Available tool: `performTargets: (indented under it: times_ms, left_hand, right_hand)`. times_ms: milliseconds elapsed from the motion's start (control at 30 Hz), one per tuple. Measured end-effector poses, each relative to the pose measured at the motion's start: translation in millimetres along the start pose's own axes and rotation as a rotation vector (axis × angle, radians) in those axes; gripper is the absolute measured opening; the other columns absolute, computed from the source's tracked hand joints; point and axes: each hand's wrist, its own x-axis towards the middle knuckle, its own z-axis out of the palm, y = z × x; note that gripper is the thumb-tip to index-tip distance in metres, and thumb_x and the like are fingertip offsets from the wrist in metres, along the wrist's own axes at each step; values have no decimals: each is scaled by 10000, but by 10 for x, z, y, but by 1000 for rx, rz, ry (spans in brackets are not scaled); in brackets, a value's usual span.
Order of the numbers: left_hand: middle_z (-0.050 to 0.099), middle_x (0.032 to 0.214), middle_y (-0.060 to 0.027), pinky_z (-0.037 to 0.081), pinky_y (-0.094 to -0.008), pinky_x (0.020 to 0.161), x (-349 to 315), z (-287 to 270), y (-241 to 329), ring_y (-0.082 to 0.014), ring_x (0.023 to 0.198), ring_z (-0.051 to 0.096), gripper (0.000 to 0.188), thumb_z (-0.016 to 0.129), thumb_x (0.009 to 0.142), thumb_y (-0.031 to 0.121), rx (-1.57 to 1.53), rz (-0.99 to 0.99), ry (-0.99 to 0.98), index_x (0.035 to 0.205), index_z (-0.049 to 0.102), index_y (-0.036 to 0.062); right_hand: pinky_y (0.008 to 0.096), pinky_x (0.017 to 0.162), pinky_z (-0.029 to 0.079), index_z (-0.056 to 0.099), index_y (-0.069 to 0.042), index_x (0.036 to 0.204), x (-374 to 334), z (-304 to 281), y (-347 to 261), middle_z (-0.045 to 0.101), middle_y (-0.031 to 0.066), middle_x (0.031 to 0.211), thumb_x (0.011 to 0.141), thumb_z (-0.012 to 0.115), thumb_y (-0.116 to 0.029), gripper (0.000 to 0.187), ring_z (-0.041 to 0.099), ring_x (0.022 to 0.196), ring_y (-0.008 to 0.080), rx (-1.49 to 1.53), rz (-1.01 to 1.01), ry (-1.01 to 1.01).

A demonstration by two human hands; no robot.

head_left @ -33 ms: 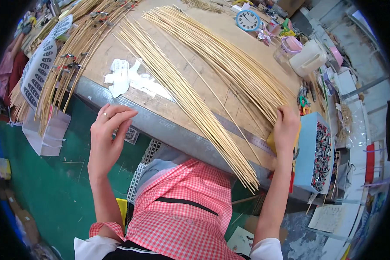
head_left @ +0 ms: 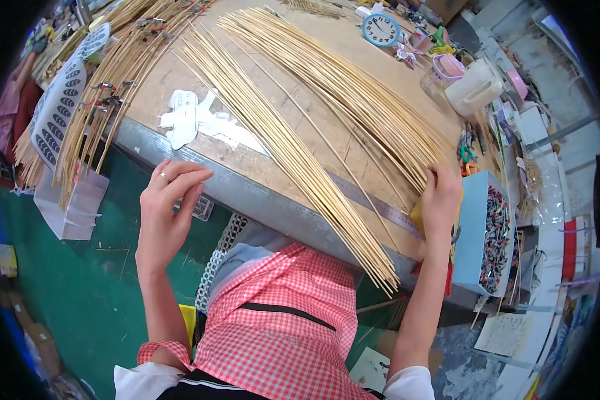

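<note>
We see the right hand (head_left: 441,198) with its grip narrow, fingertips drawn together at the near end of the far bundle of thin sticks (head_left: 343,83), though we cannot tell whether it holds any. The left hand (head_left: 169,208) keeps a loose, half-open grip just off the front edge of the tabletop (head_left: 407,79). Between the hands we find a nearer bundle (head_left: 273,137) lying aslant, its ends overhanging that edge, and, further right, a light-blue box (head_left: 472,230).

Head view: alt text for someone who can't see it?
A person's right hand is at the near end of a bundle of thin, pale sticks on a worktable; the left hand hovers by the table's edge. A second bundle lies between the hands.
</note>
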Motion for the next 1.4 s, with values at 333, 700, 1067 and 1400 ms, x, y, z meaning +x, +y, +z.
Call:
performTargets:
  times_ms: [333,700,1067,1400]
  left_hand:
    - [654,926,-104,483,-333,796,-54,323,193,-254,838,639,231,596,796,-38,-335,-101,-67,1003,666,38]
    - [675,953,-185,566,-296,718,-133,511,127,-233,837,686,285,605,889,102,-1269,-523,-6,1110,592,-78]
    - [686,877,-182,586,-279,635,-176,606,0,-232,758,698,249,583,906,126,-1179,-614,-10,1046,616,-77]
    - [680,919,-206,590,-282,643,-171,615,-43,-257,815,695,265,569,914,115,-1247,-611,-7,1087,595,-84]
  right_hand:
    - [207,468,404,624,12,876,-541,-366,-483,626,29,726,846,631,-29,51,527,559,56,808,636,-147]
    - [171,469,395,616,69,913,-1328,-192,-1514,589,33,724,840,595,83,77,515,548,53,1490,813,-661]
    - [234,644,470,613,53,875,-1388,-42,-1519,631,98,820,829,602,51,47,593,735,132,1015,452,-393]
    - [293,686,485,649,45,908,-1283,-140,-1600,629,147,842,764,638,74,146,609,762,243,736,194,-235]
